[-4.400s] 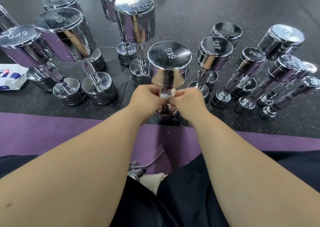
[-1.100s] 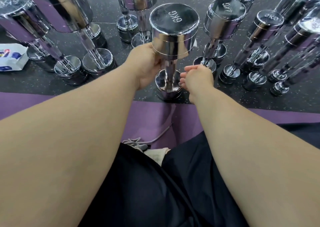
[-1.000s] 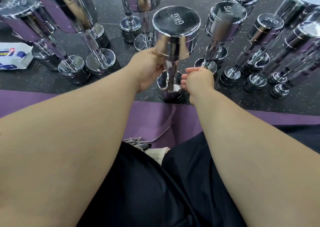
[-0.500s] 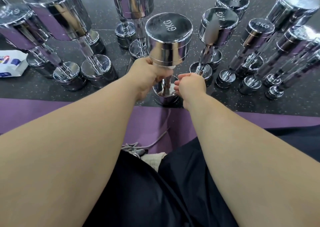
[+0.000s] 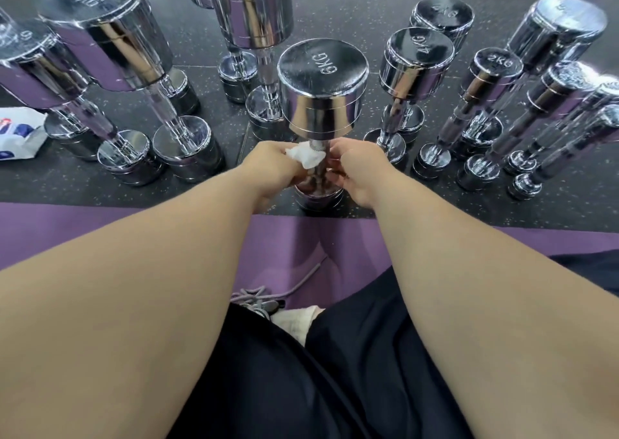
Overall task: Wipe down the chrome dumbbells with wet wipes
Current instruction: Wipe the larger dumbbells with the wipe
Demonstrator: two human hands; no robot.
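Observation:
A chrome dumbbell marked 6KG [image 5: 323, 90] stands upright on the dark floor, straight in front of me. My left hand [image 5: 273, 167] holds a crumpled white wet wipe [image 5: 306, 157] against the upper part of the dumbbell's handle. My right hand [image 5: 356, 170] sits on the other side of the handle with its fingers curled toward it; whether it grips the handle is hidden. The bottom head of the dumbbell [image 5: 318, 197] shows between my two hands.
Several more chrome dumbbells stand upright all round: big ones at the left [image 5: 107, 36] and behind [image 5: 251, 6], a 4KG [image 5: 415, 67] and a 2KG [image 5: 492, 73] to the right. A wipes packet [image 5: 18, 137] lies at the far left. A purple mat [image 5: 100, 224] runs under my arms.
My left hand has dropped from the dumbbell's top head to the handle, and the white wipe now shows in it. My right hand has closed in on the handle.

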